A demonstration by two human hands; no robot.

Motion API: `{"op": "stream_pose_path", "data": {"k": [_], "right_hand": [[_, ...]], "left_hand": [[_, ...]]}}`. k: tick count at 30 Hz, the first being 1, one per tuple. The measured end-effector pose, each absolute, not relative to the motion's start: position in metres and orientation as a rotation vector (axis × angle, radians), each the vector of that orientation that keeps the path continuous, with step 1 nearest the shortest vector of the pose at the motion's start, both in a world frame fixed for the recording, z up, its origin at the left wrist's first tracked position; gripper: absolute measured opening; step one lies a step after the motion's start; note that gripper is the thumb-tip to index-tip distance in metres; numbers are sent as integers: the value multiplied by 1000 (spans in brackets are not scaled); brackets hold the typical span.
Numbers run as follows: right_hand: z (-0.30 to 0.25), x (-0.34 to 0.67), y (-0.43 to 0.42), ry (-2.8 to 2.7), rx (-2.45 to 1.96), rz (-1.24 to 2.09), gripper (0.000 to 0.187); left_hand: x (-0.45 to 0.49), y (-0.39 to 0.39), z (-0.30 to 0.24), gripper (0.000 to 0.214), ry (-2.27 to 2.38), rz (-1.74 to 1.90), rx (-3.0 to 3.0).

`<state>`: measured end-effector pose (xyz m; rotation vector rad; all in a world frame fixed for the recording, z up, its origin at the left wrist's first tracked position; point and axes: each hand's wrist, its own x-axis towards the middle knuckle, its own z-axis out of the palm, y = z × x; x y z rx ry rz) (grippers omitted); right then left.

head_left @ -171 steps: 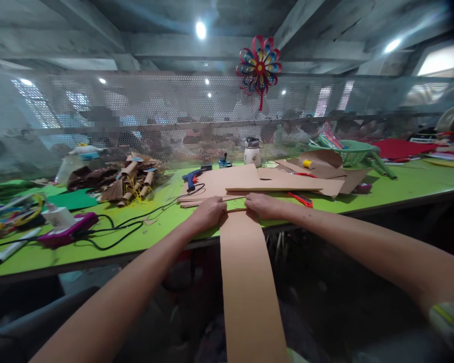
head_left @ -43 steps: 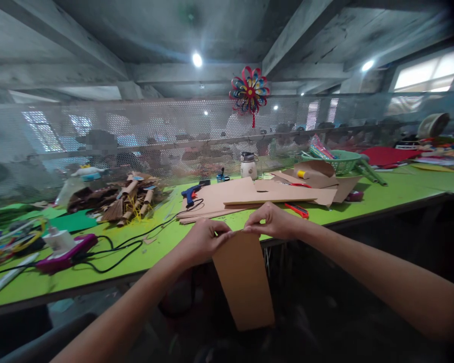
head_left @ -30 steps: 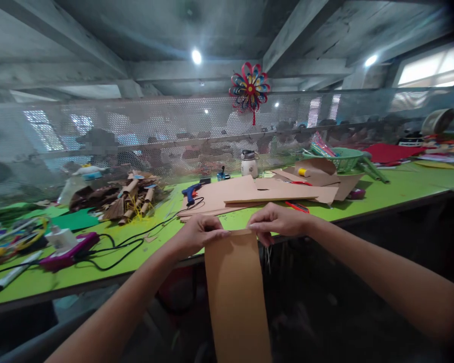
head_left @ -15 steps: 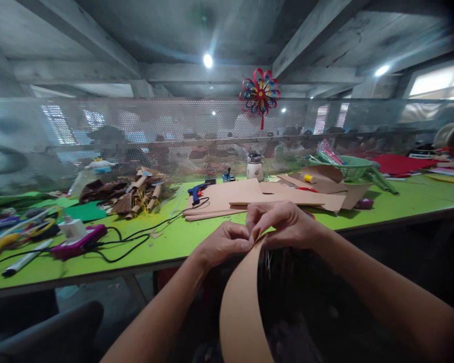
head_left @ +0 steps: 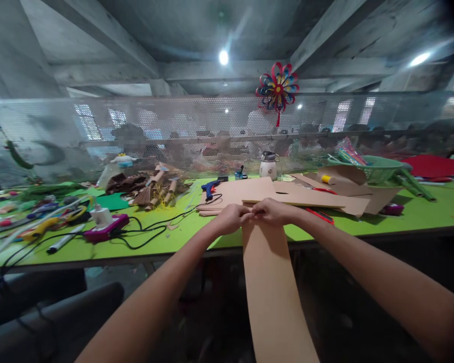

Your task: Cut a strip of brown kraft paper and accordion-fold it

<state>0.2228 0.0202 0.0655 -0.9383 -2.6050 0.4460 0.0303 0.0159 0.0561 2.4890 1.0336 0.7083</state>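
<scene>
A long brown card strip [head_left: 274, 282] runs from the green table's front edge [head_left: 144, 249] down toward me. My left hand [head_left: 230, 218] and my right hand [head_left: 274, 212] meet at its far end, fingers pinched closed on the card's top edge, knuckles almost touching. Both forearms reach in from below. Just beyond the hands lies a stack of brown card sheets [head_left: 249, 191].
A blue glue gun [head_left: 210, 187] with black cable, a pink power strip [head_left: 106, 231], a heap of paper rolls [head_left: 151, 184], a white jar [head_left: 268, 166], a red cutter [head_left: 321, 216] and a green basket [head_left: 378, 169] sit on the table. A mesh screen [head_left: 174, 131] backs it.
The strip was lifted, turned and curved in the air between my hands; now its top end is back on the table edge and hangs flat, both hands pinching it close together.
</scene>
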Motion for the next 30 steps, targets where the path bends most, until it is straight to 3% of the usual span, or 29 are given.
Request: {"op": "stream_pose_path", "data": {"k": [6, 21, 30], "right_hand": [[39, 211, 53, -2648, -946, 324, 17], [9, 225, 63, -2502, -894, 102, 12], [3, 218, 67, -2435, -859, 249, 10]], "left_hand": [[23, 36, 34, 27, 1127, 578, 2617], [17, 60, 8, 22, 1263, 690, 2595], [20, 63, 5, 19, 1201, 678, 2500]]}}
